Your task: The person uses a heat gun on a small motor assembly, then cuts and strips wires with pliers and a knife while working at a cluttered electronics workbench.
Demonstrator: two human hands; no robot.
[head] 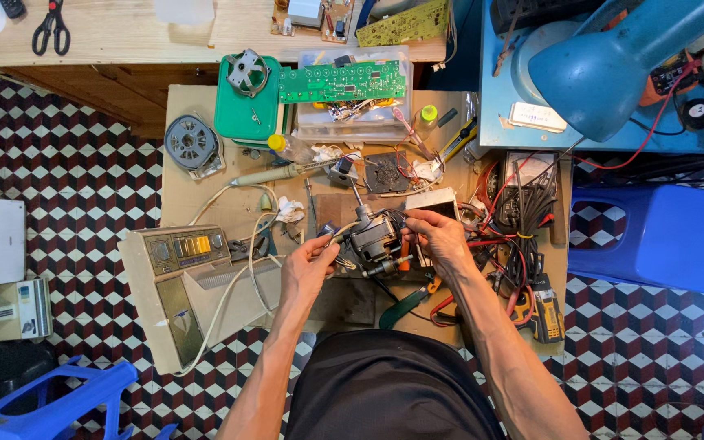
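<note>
A small electric motor [374, 238], dark-bodied with a bare shaft, sits between a person's two hands just above the middle of a cluttered wooden surface [185, 175]. The left hand [310, 262] curls its fingers against the motor's left side among pale wires, while the right hand [437, 236] closes its fingers on the motor's right end. A soldering iron [283, 173] lies just beyond, a green circuit board [341, 81] rests on a clear box farther back, and a beige appliance casing [185, 281] stands to the left.
</note>
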